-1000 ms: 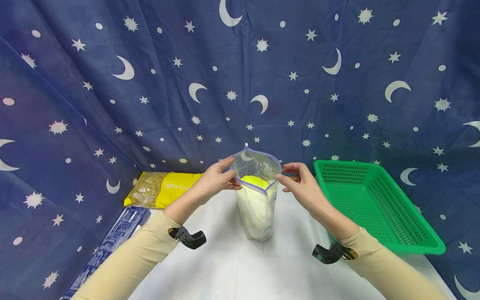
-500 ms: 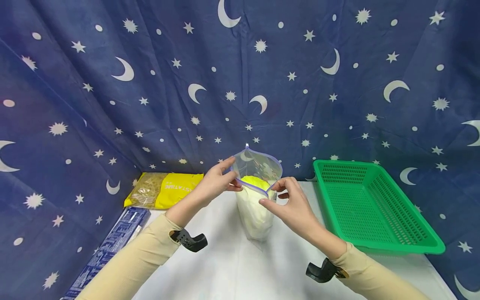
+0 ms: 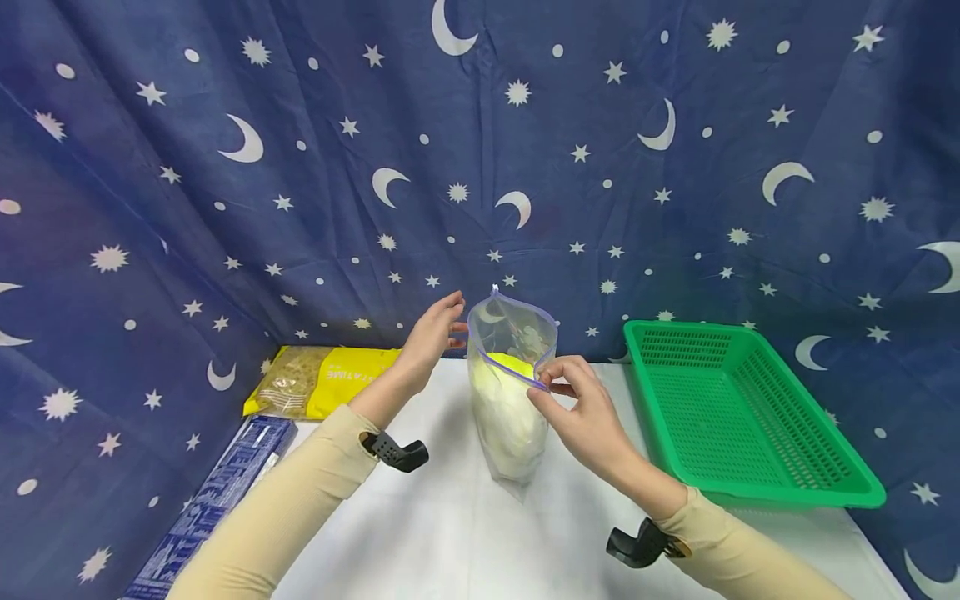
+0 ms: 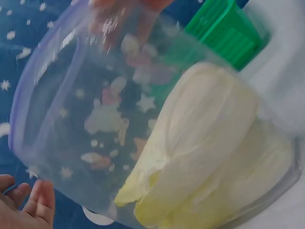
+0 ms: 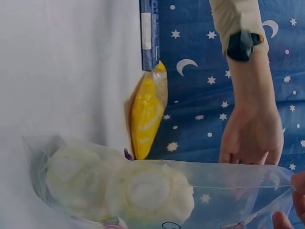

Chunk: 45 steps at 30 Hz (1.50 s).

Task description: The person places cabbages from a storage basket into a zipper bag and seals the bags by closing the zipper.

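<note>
Nearest the camera, two beige sleeves were noted, the left sleeve (image 3: 292, 500) and the right sleeve (image 3: 742, 542), each with a black wrist mount at its cuff. Both extended over a white-covered counter (image 3: 420, 517). A long blue printed box (image 3: 225, 496) lay along the left edge of the counter.

The right hand (image 3: 585, 412) was found at the near corner of a clear zip bag (image 3: 517, 317); its grip was pinching the purple rim (image 3: 510, 376) between thumb and fingers. The bag stood upright at the middle of the counter, its mouth gaping, with a white slider (image 3: 495, 288) at the far corner. Pink and white figures were printed on its wall. Pale, yellow-tipped napa cabbage (image 4: 209, 114) occupied the lower part, its top sitting below the rim.

The left hand (image 3: 427, 342) was raised just beside the left side of the mouth, its grip spread, fingers extended and holding nothing; whether a fingertip touched the plastic could not be determined.

To the right, well apart from the bag, was a green perforated basket (image 3: 735, 425). At the far left lay a yellow pasta packet (image 3: 352, 375) with a clear section, just beyond the box. A dark blue curtain (image 3: 525, 125) patterned with moons and stars hung behind everything.
</note>
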Available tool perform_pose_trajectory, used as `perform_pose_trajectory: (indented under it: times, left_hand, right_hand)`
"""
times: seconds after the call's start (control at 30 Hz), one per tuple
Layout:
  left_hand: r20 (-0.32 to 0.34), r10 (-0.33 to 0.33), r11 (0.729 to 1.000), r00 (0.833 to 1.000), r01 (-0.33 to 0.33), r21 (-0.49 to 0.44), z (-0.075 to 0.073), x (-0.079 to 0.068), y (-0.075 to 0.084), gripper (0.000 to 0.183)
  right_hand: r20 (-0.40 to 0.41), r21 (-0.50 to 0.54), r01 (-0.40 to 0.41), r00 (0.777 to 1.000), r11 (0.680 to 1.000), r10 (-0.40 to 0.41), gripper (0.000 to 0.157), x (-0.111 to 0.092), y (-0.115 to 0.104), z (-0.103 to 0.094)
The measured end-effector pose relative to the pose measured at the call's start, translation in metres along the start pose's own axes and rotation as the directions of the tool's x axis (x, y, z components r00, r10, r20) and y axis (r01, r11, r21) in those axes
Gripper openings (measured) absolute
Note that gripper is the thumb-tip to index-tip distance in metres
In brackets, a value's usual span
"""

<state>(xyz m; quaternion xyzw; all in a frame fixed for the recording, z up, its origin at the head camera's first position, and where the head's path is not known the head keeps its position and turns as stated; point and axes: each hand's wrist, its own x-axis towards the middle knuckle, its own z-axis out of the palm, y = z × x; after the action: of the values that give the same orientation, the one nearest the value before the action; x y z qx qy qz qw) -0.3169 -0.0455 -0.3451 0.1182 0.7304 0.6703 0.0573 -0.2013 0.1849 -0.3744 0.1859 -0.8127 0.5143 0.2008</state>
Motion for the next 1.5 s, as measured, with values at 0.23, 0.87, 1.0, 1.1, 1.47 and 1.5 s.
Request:
perform_pose_trajectory:
  times: [0.23,0.87,1.0,1.1,1.47,1.5]
  left_hand:
    - [0.089,-0.073,0.995,0.993,0.079,-0.058,-0.003,0.032,-0.006,0.055]
    - [0.155,-0.047,0.996,0.987,0.057,-0.064,-0.007,0.055,-0.013,0.050]
    - [0.121,-0.051,0.997,0.991,0.058,-0.055,-0.013,0.054,-0.019,0.049]
    - [0.093,-0.056,0.998,0.994,0.059,-0.032,-0.017,0.052,-0.023,0.048]
    - [0.032,0.005,1.000,0.999,-0.004,-0.023,-0.031,0.035,-0.038,0.036]
    - [0.025,0.012,1.000,1.000,-0.011,-0.017,-0.031,0.033,-0.039,0.036]
  right_hand:
    - [0.071,0.118,-0.012,0.997,0.993,0.003,0.012,-0.004,0.003,-0.001]
    - [0.125,0.257,-0.033,0.992,0.966,0.001,0.009,-0.003,0.010,-0.014]
    - [0.120,0.258,-0.069,0.992,0.964,0.039,0.011,0.000,0.011,-0.021]
    - [0.102,0.250,-0.091,0.993,0.964,0.067,0.013,0.003,0.013,-0.027]
    - [-0.026,0.277,-0.105,0.993,0.955,0.116,0.018,0.014,0.029,-0.041]
    - [-0.033,0.273,-0.110,0.992,0.956,0.124,0.019,0.015,0.030,-0.042]
